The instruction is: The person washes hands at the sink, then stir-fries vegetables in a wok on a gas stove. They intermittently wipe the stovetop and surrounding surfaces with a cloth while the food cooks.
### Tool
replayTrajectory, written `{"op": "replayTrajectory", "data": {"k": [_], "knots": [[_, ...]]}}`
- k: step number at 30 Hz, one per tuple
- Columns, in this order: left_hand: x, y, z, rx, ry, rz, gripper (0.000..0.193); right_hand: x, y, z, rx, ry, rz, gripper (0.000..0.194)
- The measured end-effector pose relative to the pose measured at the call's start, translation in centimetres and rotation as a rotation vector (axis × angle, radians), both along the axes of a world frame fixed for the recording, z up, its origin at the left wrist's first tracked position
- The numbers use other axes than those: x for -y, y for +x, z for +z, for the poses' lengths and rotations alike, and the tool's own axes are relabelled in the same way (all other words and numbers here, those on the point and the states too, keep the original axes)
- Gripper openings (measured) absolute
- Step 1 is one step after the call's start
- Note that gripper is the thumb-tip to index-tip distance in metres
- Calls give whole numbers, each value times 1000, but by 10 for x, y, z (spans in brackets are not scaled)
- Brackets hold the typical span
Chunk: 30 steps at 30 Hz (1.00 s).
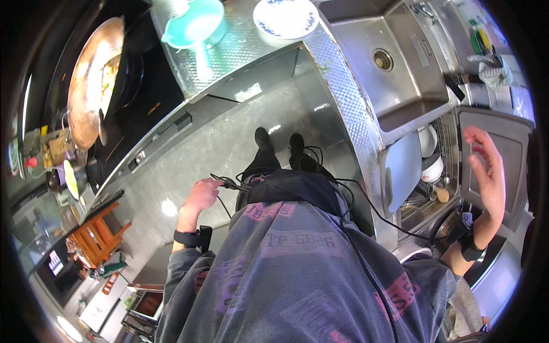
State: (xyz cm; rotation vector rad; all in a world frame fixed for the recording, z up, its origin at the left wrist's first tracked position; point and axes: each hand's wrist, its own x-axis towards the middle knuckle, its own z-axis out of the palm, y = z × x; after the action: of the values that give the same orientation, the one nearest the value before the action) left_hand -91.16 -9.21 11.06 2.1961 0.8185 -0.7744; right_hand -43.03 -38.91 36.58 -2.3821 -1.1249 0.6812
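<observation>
My left hand [203, 195] hangs low beside my body, with its fingers at a bundle of black cables [233, 183] by my waist. Whether the fingers grip the cables cannot be made out. Over on the right, my right hand [487, 167] is raised with bent fingers apart and nothing in it. It is in front of a grey panel with a raised rim [514, 188]. Left of that hand, a white bowl [428, 141], a white pot-like vessel [432, 168] and a light blue cutting board [405, 171] stand in the sink's side section.
A wok with food [88, 85] sits on the black stovetop [150, 85]. A turquoise ladle-shaped basin [195, 25] and a blue-patterned white plate [285, 17] rest on the metal counter [240, 47]. The steel sink [364, 51] lies ahead right. Behind left stands a wooden chair [96, 236].
</observation>
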Motion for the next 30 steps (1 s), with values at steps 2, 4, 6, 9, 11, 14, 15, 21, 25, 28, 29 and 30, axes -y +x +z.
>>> {"op": "replayTrajectory", "data": {"k": [2, 4, 6, 9, 11, 14, 15, 21, 25, 28, 29, 30], "knots": [[-1, -31, 5, 58, 46, 168, 30, -8, -12, -7, 60, -23, 88, 40], [0, -57, 12, 156, 106, 429, 28, -18, -32, -21, 7, -5, 150, 43], [-2, -79, 20, 282, 112, 714, 29, -36, -57, -40, -83, -11, 208, 45], [-9, -105, 26, 754, -247, 1261, 31, -79, -103, -76, -197, -11, 291, 43], [-16, -124, 26, 799, -163, 1295, 31, -112, -138, -96, -187, 149, 382, 39], [-34, -160, 27, 715, 88, 1216, 28, -167, -192, -108, -226, 177, 375, 32], [-41, -175, 28, 697, 130, 1206, 24, -185, -209, -108, -161, 225, 413, 30], [-81, -251, 24, 260, 464, 1158, 4, -275, -296, -104, -46, 331, 410, 22], [-94, -276, 18, 115, 791, 915, 20, -326, -343, -108, -144, 449, 303, 26], [-106, -282, 17, 381, 685, 1013, 26, -366, -367, -112, -179, 442, 368, 33], [-110, -281, 18, 409, 671, 1001, 26, -380, -375, -113, -187, 432, 376, 34], [-113, -277, 18, 452, 674, 1006, 26, -394, -383, -114, -102, 471, 432, 37]]}}
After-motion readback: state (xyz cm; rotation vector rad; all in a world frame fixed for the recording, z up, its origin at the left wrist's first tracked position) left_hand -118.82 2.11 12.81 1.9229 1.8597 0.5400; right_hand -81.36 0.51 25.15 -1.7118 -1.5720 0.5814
